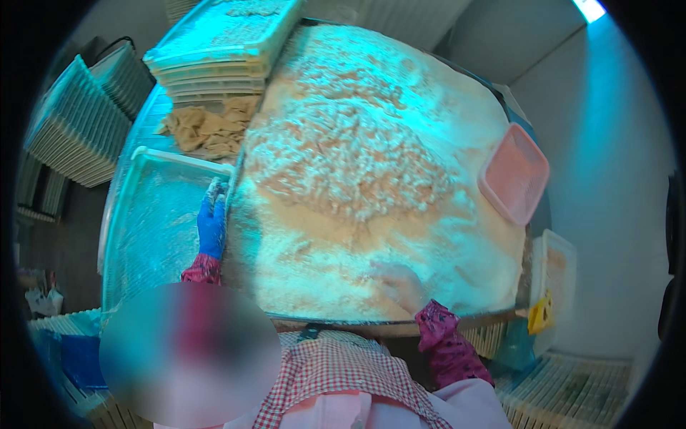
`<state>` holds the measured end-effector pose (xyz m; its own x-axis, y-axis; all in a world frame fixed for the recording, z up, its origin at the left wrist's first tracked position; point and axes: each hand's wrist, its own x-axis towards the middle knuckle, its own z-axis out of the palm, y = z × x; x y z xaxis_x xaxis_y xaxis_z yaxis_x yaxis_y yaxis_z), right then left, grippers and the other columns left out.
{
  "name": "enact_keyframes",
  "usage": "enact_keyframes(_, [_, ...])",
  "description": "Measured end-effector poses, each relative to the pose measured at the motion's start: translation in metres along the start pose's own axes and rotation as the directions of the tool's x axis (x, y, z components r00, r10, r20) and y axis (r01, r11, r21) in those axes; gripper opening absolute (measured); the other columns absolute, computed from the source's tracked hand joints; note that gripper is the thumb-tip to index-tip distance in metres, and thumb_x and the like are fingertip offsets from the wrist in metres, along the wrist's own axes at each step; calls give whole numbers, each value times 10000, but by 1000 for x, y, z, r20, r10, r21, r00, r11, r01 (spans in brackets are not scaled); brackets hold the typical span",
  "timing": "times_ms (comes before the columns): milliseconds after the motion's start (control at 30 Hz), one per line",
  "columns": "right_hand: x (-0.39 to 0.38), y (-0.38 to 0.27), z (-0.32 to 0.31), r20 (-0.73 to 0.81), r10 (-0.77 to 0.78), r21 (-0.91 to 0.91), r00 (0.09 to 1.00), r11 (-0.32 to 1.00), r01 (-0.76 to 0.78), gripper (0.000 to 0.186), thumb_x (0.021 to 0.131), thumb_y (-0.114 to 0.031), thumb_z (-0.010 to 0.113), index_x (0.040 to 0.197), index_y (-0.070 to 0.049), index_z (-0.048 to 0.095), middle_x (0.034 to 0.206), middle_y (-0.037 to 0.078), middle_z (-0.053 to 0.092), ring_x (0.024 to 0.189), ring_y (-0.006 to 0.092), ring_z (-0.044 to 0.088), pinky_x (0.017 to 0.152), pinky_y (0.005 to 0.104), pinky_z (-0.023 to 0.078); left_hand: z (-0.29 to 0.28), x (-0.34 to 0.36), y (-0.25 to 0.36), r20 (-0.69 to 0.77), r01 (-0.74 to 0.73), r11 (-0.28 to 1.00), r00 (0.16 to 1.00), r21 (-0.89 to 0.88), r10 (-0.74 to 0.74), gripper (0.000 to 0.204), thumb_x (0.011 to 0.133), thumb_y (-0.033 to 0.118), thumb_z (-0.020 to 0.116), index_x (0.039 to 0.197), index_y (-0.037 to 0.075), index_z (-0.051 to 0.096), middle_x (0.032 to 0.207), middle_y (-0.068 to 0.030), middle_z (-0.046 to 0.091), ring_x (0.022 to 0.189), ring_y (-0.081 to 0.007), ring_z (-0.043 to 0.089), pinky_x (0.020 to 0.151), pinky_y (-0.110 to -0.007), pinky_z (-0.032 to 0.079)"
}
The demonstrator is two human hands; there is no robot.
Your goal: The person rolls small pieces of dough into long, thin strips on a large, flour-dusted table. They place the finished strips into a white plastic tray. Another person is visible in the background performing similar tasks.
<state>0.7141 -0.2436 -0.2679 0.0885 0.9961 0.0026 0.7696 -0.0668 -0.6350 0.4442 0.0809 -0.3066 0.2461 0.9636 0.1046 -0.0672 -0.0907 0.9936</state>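
Note:
My left hand (pixel 211 225), in a blue glove with white powder on the fingertips, reaches along the right side of a shallow pale tray (pixel 134 207), its extended fingers touching near the upper right corner. My right hand (pixel 400 286), pale and blurred, is low over the spread flour (pixel 321 275) near the worktop's front edge; its fingers are indistinct. Beyond it lies a broad heap of flour-coated shreds (pixel 357 157). Crumpled tan pieces (pixel 211 125) sit above the tray, in front of a stack of trays (pixel 211 64). A blurred oval hides part of the lower left.
A pink tub (pixel 513 171) rests at the worktop's right edge. A white container (pixel 561 264) and a yellow object (pixel 540 314) are right of it. Tray stacks (pixel 75 121) stand at the left; more racks (pixel 564 386) are at lower right. A pale wall (pixel 607 143) bounds the right side.

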Motion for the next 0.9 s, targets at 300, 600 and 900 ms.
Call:
enact_keyframes(300, [9, 12, 23, -81, 127, -210, 989, 968, -141, 467, 680, -227, 697, 1080, -30, 560, 1053, 139, 575, 1031, 296, 537, 911, 403, 412, 137, -152, 3, 851, -591, 734, 524, 334, 35, 414, 732, 197, 621, 1126, 88, 558, 1014, -158, 587, 918, -325, 559, 794, -410, 446])
enact_keyframes(600, [-12, -1, -8, -365, 89, 79, 927, 995, -64, 262, 748, -195, 659, 970, -60, 629, 879, 137, 623, 848, 301, 585, 751, 377, 460, 107, -146, -10, 609, -482, 742, 783, 466, 126, 393, 749, 169, 626, 1128, 99, 550, 1053, -148, 572, 922, -337, 547, 768, -404, 456])
enact_keyframes(900, [-20, 2, 4, -217, 60, -298, 974, 946, -125, 368, 772, -242, 636, 1103, -94, 574, 1028, 111, 603, 959, 299, 558, 846, 371, 434, 169, -163, 17, 862, -736, 600, 485, 314, 144, 715, 660, 288, 718, 1285, 108, 420, 1365, -136, 357, 1160, -307, 432, 948, -395, 367])
